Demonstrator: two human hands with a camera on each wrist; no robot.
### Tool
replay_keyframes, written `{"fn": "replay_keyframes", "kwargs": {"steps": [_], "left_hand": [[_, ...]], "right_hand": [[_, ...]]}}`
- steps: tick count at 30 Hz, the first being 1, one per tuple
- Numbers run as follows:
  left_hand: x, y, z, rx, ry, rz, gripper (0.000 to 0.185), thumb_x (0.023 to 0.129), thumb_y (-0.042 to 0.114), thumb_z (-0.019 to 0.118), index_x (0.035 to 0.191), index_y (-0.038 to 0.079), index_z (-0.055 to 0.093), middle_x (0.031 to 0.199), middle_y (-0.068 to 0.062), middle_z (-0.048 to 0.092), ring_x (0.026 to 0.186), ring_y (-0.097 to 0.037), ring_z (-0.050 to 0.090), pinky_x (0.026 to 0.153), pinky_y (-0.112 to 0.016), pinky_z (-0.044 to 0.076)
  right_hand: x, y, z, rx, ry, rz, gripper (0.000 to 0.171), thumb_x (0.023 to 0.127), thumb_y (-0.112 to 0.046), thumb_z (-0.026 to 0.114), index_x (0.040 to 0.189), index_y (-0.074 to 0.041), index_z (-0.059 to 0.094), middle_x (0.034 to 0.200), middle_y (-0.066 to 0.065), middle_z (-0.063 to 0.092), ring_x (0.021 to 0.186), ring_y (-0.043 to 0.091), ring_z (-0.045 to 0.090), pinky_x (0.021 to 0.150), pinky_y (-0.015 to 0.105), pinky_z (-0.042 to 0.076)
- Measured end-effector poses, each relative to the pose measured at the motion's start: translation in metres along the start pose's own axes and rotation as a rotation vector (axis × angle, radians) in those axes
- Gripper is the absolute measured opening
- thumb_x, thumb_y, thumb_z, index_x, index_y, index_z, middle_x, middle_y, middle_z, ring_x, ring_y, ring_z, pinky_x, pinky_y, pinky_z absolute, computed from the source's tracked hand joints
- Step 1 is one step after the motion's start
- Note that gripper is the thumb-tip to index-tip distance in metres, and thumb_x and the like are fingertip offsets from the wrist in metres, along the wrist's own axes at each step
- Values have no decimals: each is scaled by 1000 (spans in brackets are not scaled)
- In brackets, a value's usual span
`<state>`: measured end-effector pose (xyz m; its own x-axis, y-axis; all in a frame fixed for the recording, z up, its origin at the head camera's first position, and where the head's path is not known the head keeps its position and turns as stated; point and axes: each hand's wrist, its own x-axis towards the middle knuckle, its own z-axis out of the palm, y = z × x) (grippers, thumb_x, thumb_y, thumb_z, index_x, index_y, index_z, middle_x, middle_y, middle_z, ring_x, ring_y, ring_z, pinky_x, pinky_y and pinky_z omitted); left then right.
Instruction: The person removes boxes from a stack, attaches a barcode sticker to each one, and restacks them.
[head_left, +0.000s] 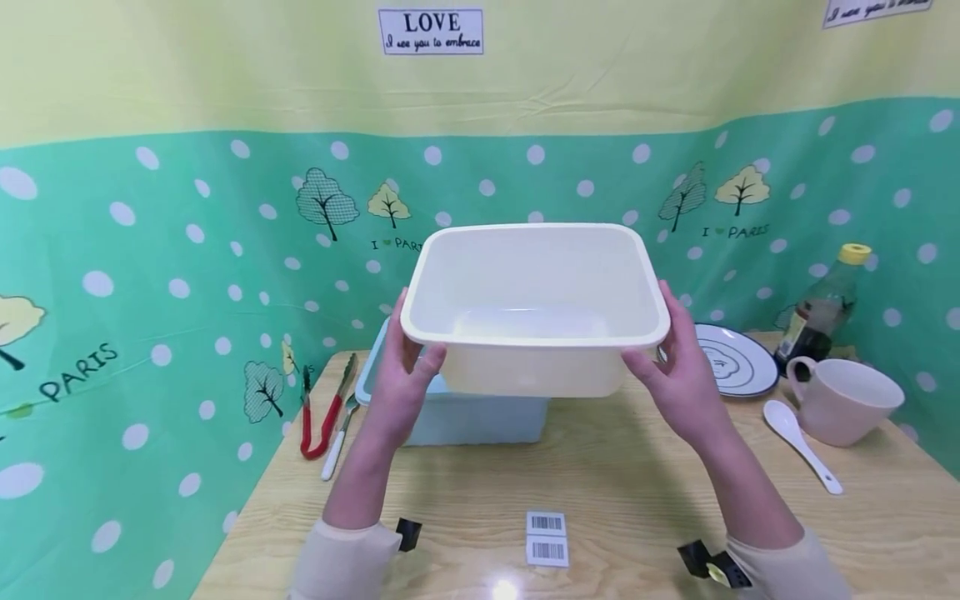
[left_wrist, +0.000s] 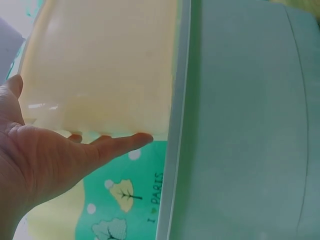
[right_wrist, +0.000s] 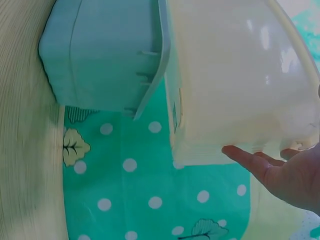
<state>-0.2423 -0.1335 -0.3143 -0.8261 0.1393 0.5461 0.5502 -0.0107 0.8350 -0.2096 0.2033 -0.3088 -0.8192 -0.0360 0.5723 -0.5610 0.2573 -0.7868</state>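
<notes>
Held up above the table between both hands is a white plastic storage bin (head_left: 534, 368), its open top tilted toward the head camera. My left hand (head_left: 401, 379) grips its left end, thumb at the near rim. At the opposite end my right hand (head_left: 684, 375) grips it in the same way. Both wrist views show fingers stretched along the bin's outer wall. Behind and below it, a light blue bin (head_left: 476, 419) stands on the table, partly hidden by the white bin and the left hand.
Red-handled tongs (head_left: 327, 429) and a fork (head_left: 339, 442) lie at the left edge of the wooden table (head_left: 600, 467). To the right are a plate (head_left: 738, 362), a bottle (head_left: 825, 300), a mug (head_left: 851, 400) and a white spoon (head_left: 798, 442). Barcode labels (head_left: 547, 538) lie in front.
</notes>
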Motion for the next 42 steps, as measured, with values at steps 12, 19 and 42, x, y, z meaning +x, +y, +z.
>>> {"fn": "replay_keyframes", "kwargs": {"steps": [12,19,42], "left_hand": [[9,-5,28,-39,-57,-4,85,98,32,66,162,33,11,162,5,27,147,-24,29,107,-57,39],[10,-9,39,-32,-67,-7,85,98,37,66,162,32,11,164,2,26,147,-31,28,107,-60,38],[21,-9,83,-53,-129,12,84,96,47,64,162,34,12,162,-2,30,143,-35,33,101,-61,44]], "right_hand": [[-11,-1,-27,-86,46,-8,83,98,-5,62,163,-26,14,163,7,29,141,36,36,84,15,50],[-15,-3,-37,-104,51,23,82,99,-7,62,162,-30,15,164,4,27,143,40,32,80,17,52],[-29,0,-76,-23,150,-50,79,94,-1,57,161,-20,19,161,12,29,143,26,30,103,15,38]]}}
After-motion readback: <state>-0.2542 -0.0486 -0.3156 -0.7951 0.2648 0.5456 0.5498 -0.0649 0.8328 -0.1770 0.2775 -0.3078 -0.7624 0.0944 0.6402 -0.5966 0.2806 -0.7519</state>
